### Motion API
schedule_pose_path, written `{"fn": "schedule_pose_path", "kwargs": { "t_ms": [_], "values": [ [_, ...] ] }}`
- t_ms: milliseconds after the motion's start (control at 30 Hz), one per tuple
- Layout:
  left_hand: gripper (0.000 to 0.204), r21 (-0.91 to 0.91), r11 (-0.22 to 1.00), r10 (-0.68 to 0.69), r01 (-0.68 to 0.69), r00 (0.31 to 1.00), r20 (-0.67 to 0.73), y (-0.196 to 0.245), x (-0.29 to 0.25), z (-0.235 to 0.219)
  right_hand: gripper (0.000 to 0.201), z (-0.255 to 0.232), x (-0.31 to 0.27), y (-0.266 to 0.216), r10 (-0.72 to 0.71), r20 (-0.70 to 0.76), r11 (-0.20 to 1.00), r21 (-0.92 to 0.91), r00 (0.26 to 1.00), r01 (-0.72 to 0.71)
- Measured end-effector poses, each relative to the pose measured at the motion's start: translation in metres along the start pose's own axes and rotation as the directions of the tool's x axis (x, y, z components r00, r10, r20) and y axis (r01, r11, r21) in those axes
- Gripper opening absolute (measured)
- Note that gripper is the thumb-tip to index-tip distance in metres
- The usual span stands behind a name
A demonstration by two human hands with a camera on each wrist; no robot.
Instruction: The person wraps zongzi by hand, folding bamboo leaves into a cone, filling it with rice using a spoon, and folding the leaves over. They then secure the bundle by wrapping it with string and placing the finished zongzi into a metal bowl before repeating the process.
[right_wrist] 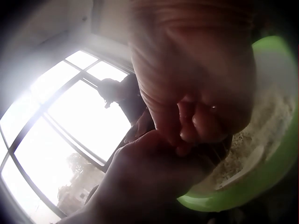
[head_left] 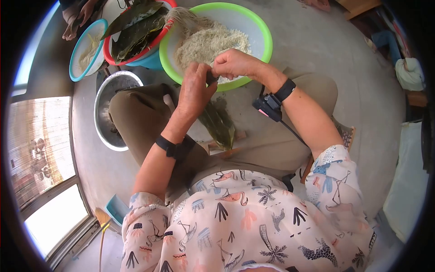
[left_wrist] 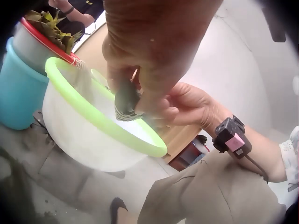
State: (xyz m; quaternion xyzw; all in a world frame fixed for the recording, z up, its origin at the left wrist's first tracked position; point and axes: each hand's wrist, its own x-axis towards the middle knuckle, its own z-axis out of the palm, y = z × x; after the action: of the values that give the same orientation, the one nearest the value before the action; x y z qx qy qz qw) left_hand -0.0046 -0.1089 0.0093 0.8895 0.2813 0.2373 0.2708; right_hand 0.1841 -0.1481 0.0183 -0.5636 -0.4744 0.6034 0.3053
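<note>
My left hand [head_left: 194, 90] grips a small dark-green leaf-wrapped bundle [left_wrist: 125, 97], over the near rim of a lime-green-edged basin [head_left: 268, 38]. Pale string [left_wrist: 125, 115] is wound round the bundle's lower end. Close against it, my right hand [head_left: 235, 63] has its fingers curled in and pinches the string; the tips are partly hidden in the head view. White rice [head_left: 210, 43] lies heaped in the basin below. In the right wrist view, the two hands overlap and cover most of the bundle.
Long leaves [head_left: 140, 34] fill a red-rimmed basin [head_left: 108, 51], with loose strings [head_left: 186, 19] hanging over its edge. A blue-rimmed basin [head_left: 72, 68] and a metal basin [head_left: 100, 113] stand at the left. More leaves [head_left: 217, 124] lie between my knees. Another person's hand [head_left: 85, 13] shows top left.
</note>
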Motion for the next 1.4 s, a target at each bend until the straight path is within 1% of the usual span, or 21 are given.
{"fn": "schedule_pose_path", "kwargs": {
  "t_ms": [100, 200, 267, 333, 500, 533, 567, 600, 667, 700, 733, 800, 833, 900, 1100, 1133, 1200, 1267, 1333, 1367, 1400],
  "values": [
    [0.034, -0.036, 0.996, -0.087, 0.088, 0.996, 0.003, -0.003, -0.006, 0.0, 0.017, 0.005, 0.003, -0.001, -0.085, -0.032, 0.992, -0.1, 0.996, 0.082],
    [0.033, -0.072, 0.986, -0.151, 0.15, 0.988, -0.014, -0.003, -0.014, 0.003, 0.017, 0.009, 0.0, -0.002, -0.109, 0.011, 0.994, 0.013, 0.994, 0.109],
    [0.033, -0.08, 0.982, -0.175, 0.172, 0.984, -0.031, -0.006, -0.016, 0.008, 0.018, 0.013, 0.0, -0.003, -0.121, -0.025, 0.985, 0.118, 0.992, 0.123],
    [0.034, -0.122, 0.949, -0.294, 0.29, 0.956, -0.012, -0.011, -0.013, 0.014, 0.017, 0.013, 0.009, 0.0, -0.127, -0.011, 0.983, 0.13, 0.992, 0.127],
    [0.036, -0.185, 0.935, -0.319, 0.301, 0.945, -0.074, -0.017, -0.013, 0.023, 0.018, 0.018, 0.013, -0.014, -0.142, 0.014, 0.985, 0.106, 0.99, 0.139],
    [0.037, -0.208, 0.932, -0.322, 0.298, 0.943, -0.088, -0.018, -0.013, 0.022, 0.02, 0.022, 0.012, -0.018, -0.259, -0.155, 0.96, 0.064, 0.953, 0.272],
    [0.037, -0.21, 0.93, -0.325, 0.3, 0.941, -0.095, -0.018, -0.014, 0.022, 0.024, 0.025, 0.012, -0.021, -0.372, -0.312, 0.92, 0.001, 0.874, 0.392],
    [0.037, -0.233, 0.922, -0.337, 0.309, 0.937, -0.091, -0.016, -0.015, 0.022, 0.024, 0.023, 0.014, -0.019, -0.373, -0.305, 0.92, -0.002, 0.876, 0.391],
    [0.036, -0.262, 0.912, -0.349, 0.316, 0.933, -0.089, -0.012, -0.017, 0.021, 0.033, 0.013, 0.013, -0.011, -0.499, -0.46, 0.866, -0.264, 0.734, 0.424],
    [0.037, -0.241, 0.919, -0.342, 0.311, 0.934, -0.102, -0.012, -0.017, 0.022, 0.029, 0.014, 0.008, -0.009, -0.445, -0.517, 0.894, -0.307, 0.731, 0.327],
    [0.037, -0.221, 0.927, -0.334, 0.303, 0.936, -0.116, -0.012, -0.018, 0.024, 0.029, 0.014, 0.005, -0.001, -0.447, -0.517, 0.893, -0.314, 0.73, 0.324],
    [0.036, -0.225, 0.935, -0.308, 0.272, 0.941, -0.139, -0.021, -0.015, 0.032, 0.02, 0.014, 0.013, 0.018, -0.394, -0.464, 0.87, -0.467, 0.793, 0.159],
    [0.035, -0.228, 0.943, -0.281, 0.242, 0.947, -0.155, -0.022, -0.015, 0.033, 0.02, 0.017, 0.012, 0.022, -0.396, -0.462, 0.868, -0.471, 0.794, 0.159],
    [0.035, -0.172, 0.961, -0.245, 0.216, 0.955, -0.167, -0.015, -0.016, 0.033, 0.01, 0.028, 0.003, 0.023, -0.531, -0.391, 0.718, -0.679, 0.752, 0.153],
    [0.036, -0.037, 0.997, -0.069, 0.063, 0.974, -0.214, -0.01, -0.017, 0.031, 0.008, 0.045, -0.003, 0.023, -0.534, -0.447, 0.63, -0.777, 0.718, -0.015],
    [0.037, 0.003, 1.0, -0.03, 0.031, 0.977, -0.213, -0.01, -0.016, 0.031, 0.008, 0.043, 0.0, 0.028, -0.536, -0.447, 0.628, -0.778, 0.717, -0.016],
    [0.037, 0.014, 1.0, -0.018, 0.022, 0.977, -0.212, -0.01, -0.017, 0.032, 0.009, 0.037, 0.005, 0.036, -0.324, -0.525, 0.885, -0.463, 0.787, 0.055],
    [0.037, 0.026, 1.0, -0.008, 0.013, 0.977, -0.212, -0.01, -0.017, 0.031, 0.01, 0.036, 0.008, 0.041, -0.304, -0.539, 0.908, -0.413, 0.786, 0.069],
    [0.037, -0.106, 0.986, -0.145, 0.126, 0.968, -0.205, -0.005, -0.019, 0.029, 0.011, 0.036, 0.007, 0.04, -0.28, -0.553, 0.929, -0.361, 0.785, 0.077],
    [0.037, -0.109, 0.986, -0.146, 0.125, 0.968, -0.206, -0.005, -0.019, 0.029, 0.013, 0.036, 0.007, 0.039, -0.237, -0.56, 0.961, -0.255, 0.794, 0.107],
    [0.037, -0.167, 0.966, -0.23, 0.198, 0.952, -0.201, -0.006, -0.019, 0.029, 0.015, 0.038, 0.006, 0.036, -0.192, -0.56, 0.98, -0.145, 0.806, 0.133]
  ]
}}
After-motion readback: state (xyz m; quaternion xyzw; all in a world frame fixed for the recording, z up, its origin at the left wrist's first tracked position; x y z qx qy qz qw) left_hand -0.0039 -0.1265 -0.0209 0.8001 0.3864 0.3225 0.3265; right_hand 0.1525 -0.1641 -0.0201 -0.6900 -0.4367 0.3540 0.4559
